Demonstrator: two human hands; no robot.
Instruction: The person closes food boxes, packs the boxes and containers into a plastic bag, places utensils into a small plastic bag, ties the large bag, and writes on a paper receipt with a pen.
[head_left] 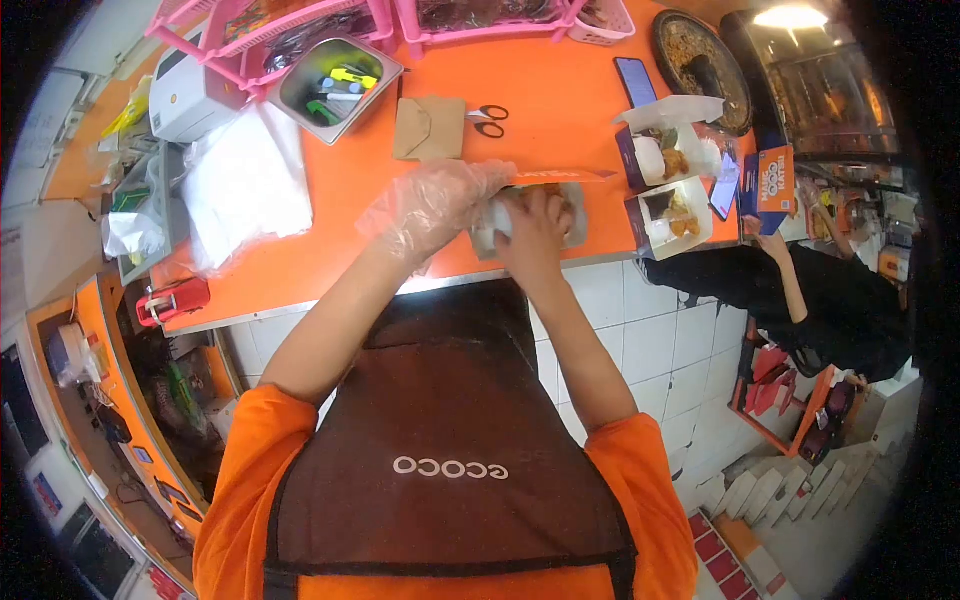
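Observation:
On the orange counter (pixel 350 200) in front of me stands a food box (pixel 577 232) with its lid up and an orange flap at the far side. My left hand (pixel 435 205), in a clear plastic glove, closes on the box's left edge near the lid. My right hand (pixel 538 225) is bare and reaches into the box. Its fingers are spread over the contents, touching a white wrapped bundle (pixel 492 218); what lies beneath the palm is hidden. A brown paper packet (pixel 428 128) and black-handled scissors (pixel 489 121) lie beyond my left hand.
Two open boxes with fried food, one farther (pixel 663 160) and one nearer (pixel 672 218), stand at right beside a phone (pixel 635 82). A metal tray (pixel 340 90) of markers and white sheets (pixel 250 185) lie left. A co-worker in black (pixel 830 300) holds a blue-orange box (pixel 770 190).

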